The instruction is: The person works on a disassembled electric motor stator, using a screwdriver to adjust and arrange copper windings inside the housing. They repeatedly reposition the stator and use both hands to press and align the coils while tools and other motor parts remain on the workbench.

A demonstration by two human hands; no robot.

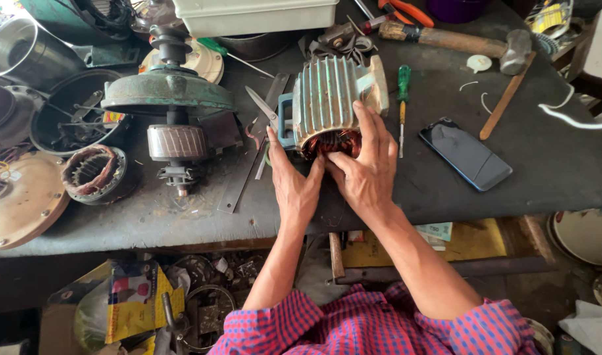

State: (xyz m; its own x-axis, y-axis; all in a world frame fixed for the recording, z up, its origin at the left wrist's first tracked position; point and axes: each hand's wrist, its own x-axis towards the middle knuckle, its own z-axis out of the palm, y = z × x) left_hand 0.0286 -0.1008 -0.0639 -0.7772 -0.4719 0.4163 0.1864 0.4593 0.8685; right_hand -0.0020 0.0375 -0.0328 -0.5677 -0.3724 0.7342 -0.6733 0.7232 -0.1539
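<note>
Counts: one grey ribbed metal motor housing with copper windings; two hands; one green-handled screwdriver; one wooden-handled hammer; one dark flat phone; one pair of steel scissors; one rotor on a shaft under a green domed cover; one separate round stator ring with windings.
Where the housing is: on the dark worktop, near its front edge, in the middle of the view.
Left hand: lies flat against the housing's left lower side, fingers stretched, not closed round anything.
Right hand: spread over the housing's right side and open end, fingers curved on the ribs, thumb at the copper windings; a loose hold on it.
Around: scissors touch the housing's left side; screwdriver just beside its right; phone further right; hammer behind; rotor well to the left.
In the way: the hands cover most of the open end.
Direction: long axis runs front to back; the open wound end faces the person.
</note>
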